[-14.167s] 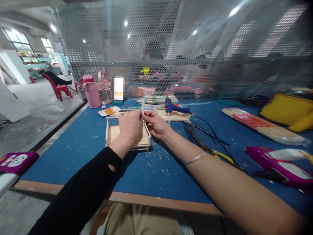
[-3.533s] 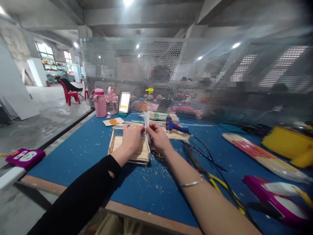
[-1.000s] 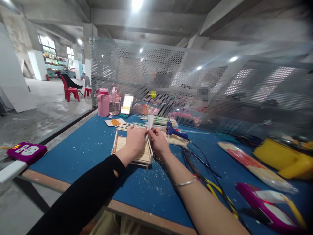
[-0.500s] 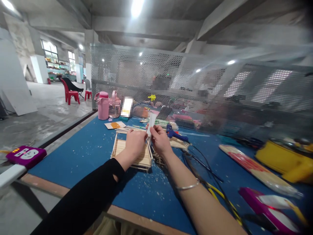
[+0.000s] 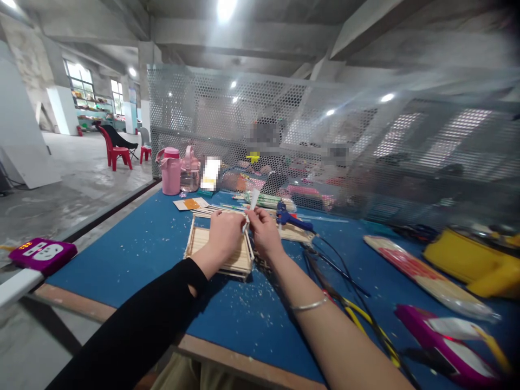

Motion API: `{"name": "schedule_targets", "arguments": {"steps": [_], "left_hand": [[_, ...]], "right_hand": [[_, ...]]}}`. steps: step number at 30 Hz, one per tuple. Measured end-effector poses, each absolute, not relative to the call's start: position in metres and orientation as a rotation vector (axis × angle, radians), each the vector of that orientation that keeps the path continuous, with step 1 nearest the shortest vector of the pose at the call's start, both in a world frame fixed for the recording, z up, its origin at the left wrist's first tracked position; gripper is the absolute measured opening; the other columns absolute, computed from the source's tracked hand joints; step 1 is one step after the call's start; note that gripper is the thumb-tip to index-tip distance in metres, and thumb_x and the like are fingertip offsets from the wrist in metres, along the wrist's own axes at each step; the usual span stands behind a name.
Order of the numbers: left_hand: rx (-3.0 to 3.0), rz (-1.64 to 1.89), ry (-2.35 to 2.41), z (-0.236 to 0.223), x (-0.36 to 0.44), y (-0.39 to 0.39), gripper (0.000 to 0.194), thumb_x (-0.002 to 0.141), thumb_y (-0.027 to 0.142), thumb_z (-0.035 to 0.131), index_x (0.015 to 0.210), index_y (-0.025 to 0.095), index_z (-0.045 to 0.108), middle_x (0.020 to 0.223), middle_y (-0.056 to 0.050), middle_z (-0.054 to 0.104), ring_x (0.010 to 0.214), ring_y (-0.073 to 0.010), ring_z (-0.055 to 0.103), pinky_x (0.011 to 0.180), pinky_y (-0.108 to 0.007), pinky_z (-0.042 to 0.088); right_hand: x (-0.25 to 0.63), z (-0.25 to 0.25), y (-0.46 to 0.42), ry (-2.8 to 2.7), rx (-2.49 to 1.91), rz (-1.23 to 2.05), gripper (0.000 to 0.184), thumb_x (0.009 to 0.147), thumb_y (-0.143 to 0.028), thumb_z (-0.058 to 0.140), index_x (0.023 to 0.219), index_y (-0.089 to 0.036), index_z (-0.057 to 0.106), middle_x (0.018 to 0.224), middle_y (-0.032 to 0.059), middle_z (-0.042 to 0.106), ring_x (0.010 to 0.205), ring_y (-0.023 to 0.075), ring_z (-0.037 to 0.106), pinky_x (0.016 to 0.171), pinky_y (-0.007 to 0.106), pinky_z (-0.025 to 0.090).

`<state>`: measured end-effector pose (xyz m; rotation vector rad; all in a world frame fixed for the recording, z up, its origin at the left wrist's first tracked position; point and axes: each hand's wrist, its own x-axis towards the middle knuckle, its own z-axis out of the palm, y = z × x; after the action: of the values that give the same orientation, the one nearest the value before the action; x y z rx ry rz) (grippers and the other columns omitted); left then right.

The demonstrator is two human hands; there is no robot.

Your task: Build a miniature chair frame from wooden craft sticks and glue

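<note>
A narrow white strip (image 5: 254,198), paper or thin plastic, stands up between my two hands. My left hand (image 5: 225,234) is closed in a fist-like pinch at its lower end. My right hand (image 5: 265,233) pinches it from the other side, thumb and fingers together. Directly beneath my left hand lies a shallow square tray of thin wooden sticks (image 5: 199,245), with raised stick edges. Part of it is hidden by that hand. Just beyond my right hand, a blue glue gun (image 5: 296,221) rests on its side on the table.
Pliers with yellow handles (image 5: 357,319), cables and a bagged bundle of sticks (image 5: 430,276) lie to the right on the blue table (image 5: 134,260). Purple power strips (image 5: 43,255) sit at both sides. A pink jug (image 5: 170,172) stands before the perforated metal screen (image 5: 219,116); people are behind it.
The white strip looks narrower now and shows less above my fingers. My hands stay close together over the tray. The view has shifted slightly.
</note>
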<state>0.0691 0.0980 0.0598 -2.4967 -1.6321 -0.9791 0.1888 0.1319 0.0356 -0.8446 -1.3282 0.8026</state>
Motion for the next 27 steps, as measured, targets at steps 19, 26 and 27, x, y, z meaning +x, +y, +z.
{"name": "schedule_targets", "arguments": {"steps": [19, 26, 27], "left_hand": [[-2.487, -0.987, -1.611, 0.0567, 0.0692, 0.0983, 0.024, 0.088, 0.017, 0.045, 0.081, 0.018, 0.068, 0.084, -0.007, 0.072, 0.084, -0.0223, 0.064, 0.086, -0.038, 0.036], [-2.479, -0.972, -1.608, 0.0563, 0.0687, 0.0990, 0.024, 0.089, 0.017, 0.043, 0.085, 0.018, 0.067, 0.086, -0.008, 0.072, 0.084, -0.0219, 0.064, 0.086, -0.038, 0.036], [-2.479, -0.967, -1.607, 0.0563, 0.0687, 0.0991, 0.024, 0.089, 0.017, 0.044, 0.084, 0.018, 0.067, 0.086, -0.008, 0.072, 0.084, -0.0219, 0.064, 0.086, -0.038, 0.036]], "right_hand": [[0.1936, 0.0368, 0.1344, -1.525, -0.908, 0.306, 0.028, 0.076, -0.045, 0.058, 0.061, -0.021, 0.050, 0.095, 0.0054, 0.055, 0.101, 0.0205, 0.050, 0.094, 0.038, 0.034], [0.1918, 0.0406, 0.1314, -1.566, -0.948, 0.237, 0.027, 0.075, -0.044, 0.058, 0.062, -0.021, 0.053, 0.096, 0.0062, 0.053, 0.101, 0.0210, 0.051, 0.094, 0.039, 0.035], [0.1917, 0.0408, 0.1315, -1.565, -0.935, 0.223, 0.026, 0.075, -0.044, 0.058, 0.063, -0.021, 0.053, 0.097, 0.0062, 0.052, 0.102, 0.0207, 0.050, 0.095, 0.038, 0.035]]}}
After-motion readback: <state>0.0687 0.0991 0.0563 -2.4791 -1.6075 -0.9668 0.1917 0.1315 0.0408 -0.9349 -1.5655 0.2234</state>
